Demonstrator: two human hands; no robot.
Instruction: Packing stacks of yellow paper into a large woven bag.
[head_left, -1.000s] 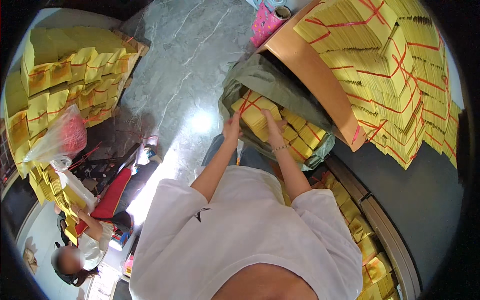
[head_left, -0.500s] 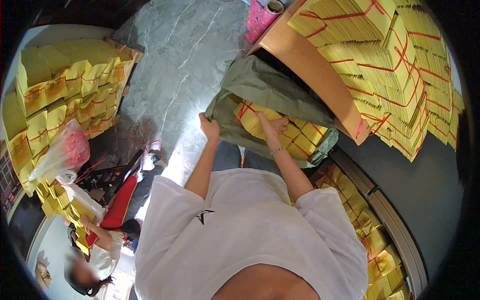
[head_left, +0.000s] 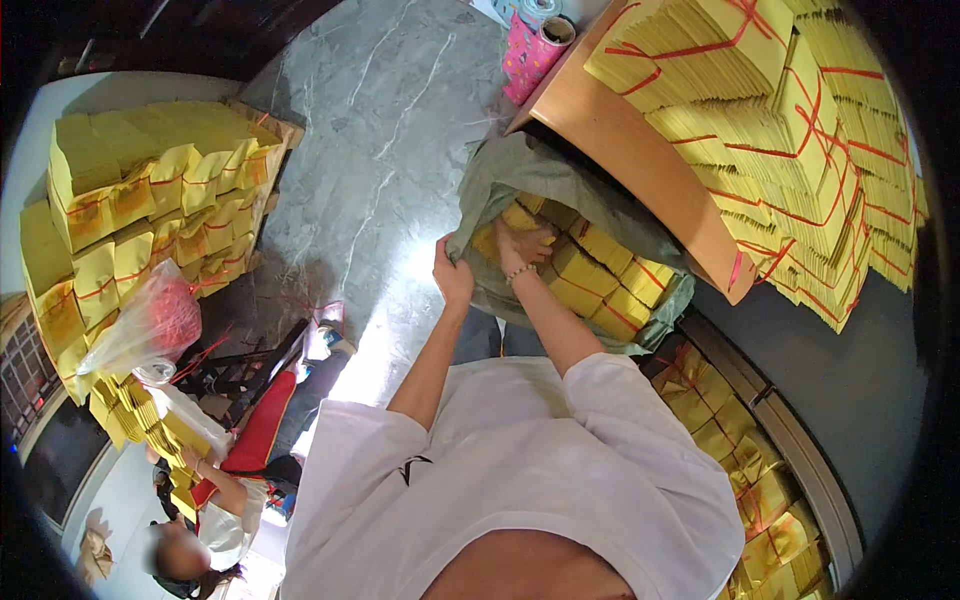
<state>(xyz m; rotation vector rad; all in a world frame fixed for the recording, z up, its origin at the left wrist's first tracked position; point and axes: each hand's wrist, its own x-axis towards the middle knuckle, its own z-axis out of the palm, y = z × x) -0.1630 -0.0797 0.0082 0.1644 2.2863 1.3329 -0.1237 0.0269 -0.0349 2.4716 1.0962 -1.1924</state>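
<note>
Standing at the far left are yellow stacks (head_left: 105, 265), a clear bag (head_left: 172, 305) of something red beside them, and a co-worker (head_left: 235, 522) with a hand at more yellow paper. Near the middle, the person's left hand (head_left: 453, 275) has its fingers closed on the rim of a green sack (head_left: 625, 188). Just right of it, the right hand (head_left: 524, 245) reaches inside, fingers spread over a bundle (head_left: 520, 217) at the sack's left side; whether it grips or only presses cannot be told. Other bundles (head_left: 578, 278) lie packed in the sack to its right. The step seems to be settling that bundle into place. The next move probably calls for keeping the rim wide and seating it flush against its neighbours. Beyond the sack are a wooden panel (head_left: 612, 150) and tall, red-tied piles (head_left: 790, 160).
</note>
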